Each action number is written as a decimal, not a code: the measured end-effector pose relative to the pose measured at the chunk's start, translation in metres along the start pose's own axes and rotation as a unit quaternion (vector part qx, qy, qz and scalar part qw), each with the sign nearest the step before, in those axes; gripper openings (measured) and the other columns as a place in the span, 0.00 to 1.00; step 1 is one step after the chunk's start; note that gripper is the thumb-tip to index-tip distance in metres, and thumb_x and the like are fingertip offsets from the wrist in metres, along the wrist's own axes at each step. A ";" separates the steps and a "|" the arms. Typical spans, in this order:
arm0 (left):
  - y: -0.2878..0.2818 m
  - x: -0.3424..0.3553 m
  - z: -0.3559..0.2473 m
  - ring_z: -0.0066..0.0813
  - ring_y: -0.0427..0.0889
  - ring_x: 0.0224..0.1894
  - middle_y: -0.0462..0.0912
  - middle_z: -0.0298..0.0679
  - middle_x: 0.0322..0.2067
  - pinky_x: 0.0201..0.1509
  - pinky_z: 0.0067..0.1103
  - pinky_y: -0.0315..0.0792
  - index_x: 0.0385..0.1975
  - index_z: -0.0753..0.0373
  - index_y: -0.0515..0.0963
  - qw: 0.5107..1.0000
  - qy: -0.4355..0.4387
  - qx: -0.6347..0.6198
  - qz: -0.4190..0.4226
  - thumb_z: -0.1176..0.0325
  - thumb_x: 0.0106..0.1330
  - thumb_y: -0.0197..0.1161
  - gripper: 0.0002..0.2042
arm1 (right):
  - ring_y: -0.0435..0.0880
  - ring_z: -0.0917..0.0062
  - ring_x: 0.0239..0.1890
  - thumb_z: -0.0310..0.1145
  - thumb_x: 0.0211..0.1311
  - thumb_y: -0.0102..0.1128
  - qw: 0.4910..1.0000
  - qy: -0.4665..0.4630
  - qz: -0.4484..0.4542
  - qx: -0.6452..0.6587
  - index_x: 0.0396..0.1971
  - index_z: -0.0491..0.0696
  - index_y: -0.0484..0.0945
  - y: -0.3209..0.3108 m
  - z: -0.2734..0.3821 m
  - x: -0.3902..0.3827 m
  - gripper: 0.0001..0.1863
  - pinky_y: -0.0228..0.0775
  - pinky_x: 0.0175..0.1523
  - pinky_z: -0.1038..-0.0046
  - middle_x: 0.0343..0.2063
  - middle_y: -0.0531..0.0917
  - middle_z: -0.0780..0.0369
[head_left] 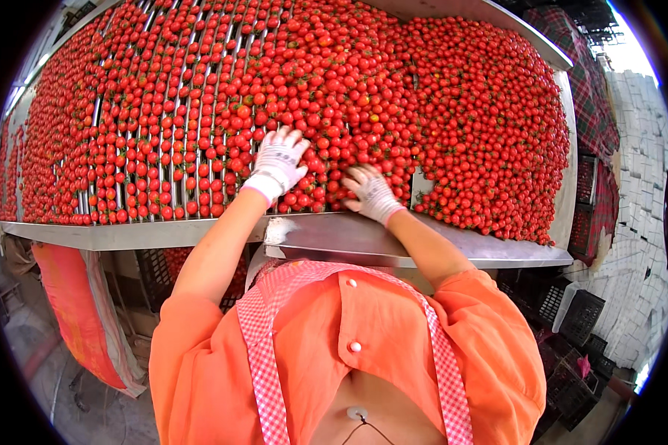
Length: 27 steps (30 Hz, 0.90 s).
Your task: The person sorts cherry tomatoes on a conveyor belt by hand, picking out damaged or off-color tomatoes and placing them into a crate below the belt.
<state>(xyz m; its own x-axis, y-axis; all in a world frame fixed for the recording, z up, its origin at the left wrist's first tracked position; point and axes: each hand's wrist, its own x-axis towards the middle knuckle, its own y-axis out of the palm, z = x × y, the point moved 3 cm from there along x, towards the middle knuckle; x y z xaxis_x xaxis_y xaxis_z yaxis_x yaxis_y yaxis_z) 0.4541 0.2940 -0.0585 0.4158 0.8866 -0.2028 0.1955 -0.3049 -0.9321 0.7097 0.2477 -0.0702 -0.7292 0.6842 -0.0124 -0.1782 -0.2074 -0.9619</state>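
Note:
Both my hands wear white gloves that leave the fingertips bare. My left hand (278, 159) lies on a thick layer of small red cherry tomatoes (334, 81), its fingers spread and pointing away from me. To its right, my right hand (371, 194) rests at the near edge of the tomatoes, just above the metal rim (334, 236). Its fingers are apart and slightly blurred, touching the fruit on their left. Some tomatoes carry green stems, and a few look orange. Neither hand appears to grip a tomato.
Left of my hands, tomatoes sit in rows between metal rollers (172, 178). A deep heap of tomatoes (490, 126) covers the right end. Dark plastic crates (579, 315) stand below right, white stacked boxes (638, 215) beyond. A red and orange sack (78, 308) hangs below left.

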 end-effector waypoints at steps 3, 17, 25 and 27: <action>-0.028 -0.029 0.034 0.46 0.57 0.70 0.63 0.43 0.67 0.73 0.43 0.49 0.65 0.54 0.66 0.989 -0.086 0.008 -0.123 0.48 0.53 0.68 0.38 | 0.69 0.62 0.62 0.45 0.52 0.65 0.992 0.080 0.057 -0.083 0.47 0.52 0.78 -0.003 -0.058 -0.037 0.23 0.53 0.71 0.54 0.59 0.72 0.56; 0.019 -0.037 0.038 0.48 0.49 0.74 0.50 0.47 0.73 0.70 0.63 0.35 0.72 0.52 0.54 0.958 -0.257 0.086 -0.094 0.40 0.59 0.59 0.43 | 0.79 0.68 0.44 0.43 0.62 0.58 0.967 0.192 -0.132 -0.099 0.39 0.55 0.81 0.013 -0.043 0.131 0.11 0.68 0.49 0.62 0.37 0.81 0.64; 0.035 -0.029 -0.021 0.57 0.48 0.73 0.53 0.51 0.71 0.73 0.54 0.38 0.69 0.59 0.59 0.985 -0.154 -0.017 -0.081 0.44 0.57 0.64 0.42 | 0.77 0.68 0.49 0.45 0.61 0.60 0.958 0.227 0.033 -0.170 0.46 0.54 0.77 0.012 -0.040 0.159 0.16 0.68 0.50 0.60 0.44 0.79 0.62; 0.046 -0.021 -0.047 0.57 0.48 0.73 0.53 0.47 0.71 0.73 0.55 0.39 0.69 0.52 0.62 0.996 -0.072 -0.014 -0.042 0.45 0.56 0.65 0.40 | 0.77 0.68 0.51 0.46 0.61 0.61 0.956 0.233 0.061 -0.169 0.47 0.52 0.75 0.008 -0.039 0.163 0.19 0.68 0.53 0.60 0.45 0.79 0.62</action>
<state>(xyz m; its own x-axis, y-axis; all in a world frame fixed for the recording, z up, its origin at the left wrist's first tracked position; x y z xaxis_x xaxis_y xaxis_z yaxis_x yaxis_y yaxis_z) 0.4964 0.2452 -0.0825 0.2661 0.9495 -0.1662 0.2496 -0.2344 -0.9395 0.6151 0.3842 -0.0908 -0.3445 0.9224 -0.1746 0.1695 -0.1218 -0.9780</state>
